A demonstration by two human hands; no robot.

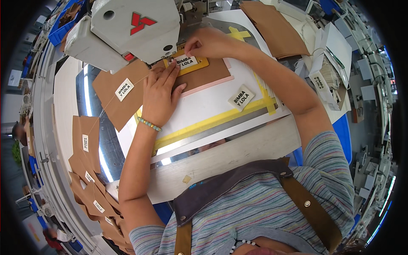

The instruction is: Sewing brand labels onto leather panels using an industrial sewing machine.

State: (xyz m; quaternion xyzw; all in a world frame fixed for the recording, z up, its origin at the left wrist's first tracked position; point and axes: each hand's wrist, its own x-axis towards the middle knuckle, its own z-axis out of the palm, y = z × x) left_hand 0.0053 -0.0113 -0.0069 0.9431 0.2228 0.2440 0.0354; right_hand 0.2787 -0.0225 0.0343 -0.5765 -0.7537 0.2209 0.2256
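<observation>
A white label (190,63) with black lettering lies inside a yellow frame (198,66) on a brown fabric piece (204,80), under the head of a sewing machine (134,32). My left hand (160,93) lies flat, fingers stretched, its fingertips touching the frame's left end. Over the label's far edge is my right hand (210,43), its fingers curled together; whether a small thing is between them is hidden. Pink strips (208,86) edge the brown piece on a white sheet (178,123) bordered with yellow tape (208,122). A loose label (241,97) rests on the sheet to the right.
Left of the machine, a brown piece bearing a label (124,89) trails thread to several more labelled brown pieces (86,142) hanging past the table edge. A stack of plain brown pieces (276,29) sits at the far right, near a white box of labels (325,80).
</observation>
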